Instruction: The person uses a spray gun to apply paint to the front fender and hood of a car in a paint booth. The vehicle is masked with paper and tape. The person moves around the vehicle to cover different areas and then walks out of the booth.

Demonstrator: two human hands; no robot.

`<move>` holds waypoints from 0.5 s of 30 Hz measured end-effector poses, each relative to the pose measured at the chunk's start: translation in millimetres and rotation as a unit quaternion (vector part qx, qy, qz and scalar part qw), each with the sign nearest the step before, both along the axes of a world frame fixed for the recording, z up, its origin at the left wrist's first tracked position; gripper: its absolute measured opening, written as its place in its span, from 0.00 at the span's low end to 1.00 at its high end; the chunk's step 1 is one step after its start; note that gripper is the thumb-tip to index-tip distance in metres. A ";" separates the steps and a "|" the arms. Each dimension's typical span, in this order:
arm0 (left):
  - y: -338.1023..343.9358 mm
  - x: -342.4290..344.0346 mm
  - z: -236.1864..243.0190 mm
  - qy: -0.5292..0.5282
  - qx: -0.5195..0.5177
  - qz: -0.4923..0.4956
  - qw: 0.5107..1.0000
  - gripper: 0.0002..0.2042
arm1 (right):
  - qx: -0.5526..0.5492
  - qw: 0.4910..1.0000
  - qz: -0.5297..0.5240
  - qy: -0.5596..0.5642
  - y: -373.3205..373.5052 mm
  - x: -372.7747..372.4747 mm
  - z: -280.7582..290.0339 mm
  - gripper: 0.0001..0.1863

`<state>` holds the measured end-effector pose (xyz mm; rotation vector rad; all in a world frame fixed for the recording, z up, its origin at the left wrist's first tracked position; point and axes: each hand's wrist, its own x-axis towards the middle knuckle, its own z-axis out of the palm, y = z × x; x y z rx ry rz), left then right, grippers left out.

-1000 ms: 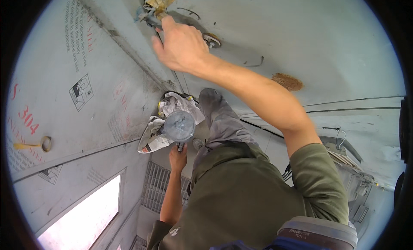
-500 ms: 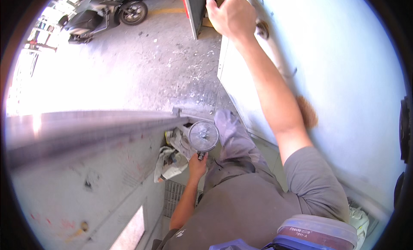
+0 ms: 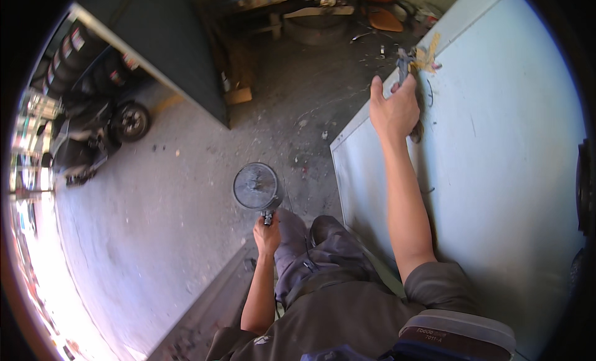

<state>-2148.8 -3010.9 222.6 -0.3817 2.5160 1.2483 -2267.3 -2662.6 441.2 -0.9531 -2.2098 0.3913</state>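
Note:
My left hand point(image 3: 267, 237) is closed around the grip of a spray gun with a round, grey, paint-stained cup point(image 3: 255, 186). The cup is held in front of my legs, above the floor. My right arm reaches far forward along a large pale blue door panel point(image 3: 496, 125). At the panel's far edge, my right hand point(image 3: 396, 112) is beside a dark metal latch point(image 3: 403, 64), its thumb spread away from the fingers. Some of those fingers are hidden behind the hand, so a grip on the latch does not show.
A dark panel point(image 3: 167, 44) stands upright at the far left, with a motorcycle point(image 3: 93, 128) and stacked tires point(image 3: 71, 60) beyond it. Clutter lies at the back near an orange seat point(image 3: 385, 19). A respirator point(image 3: 456, 333) hangs at my chest. A grey ledge point(image 3: 205, 305) runs at lower left.
My view has turned and moved forward past the left wall. The spray gun, still in my left hand, is now over the outside floor. My right hand has come to the door latch.

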 end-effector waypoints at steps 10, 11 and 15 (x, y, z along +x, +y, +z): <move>30.3 -322.1 -170.5 -0.011 0.016 -0.269 0.963 0.26 | 0.243 0.866 -0.429 -0.080 102.4 -28.9 -70.2 0.30; 44.9 -357.4 -195.0 0.018 -0.043 -0.301 0.952 0.24 | 0.226 0.842 -0.483 -0.084 112.2 -30.3 -76.7 0.29; 126.6 -451.6 -222.5 0.042 -0.054 -0.401 0.913 0.21 | 0.248 0.780 -0.566 -0.096 127.8 -37.1 -80.7 0.28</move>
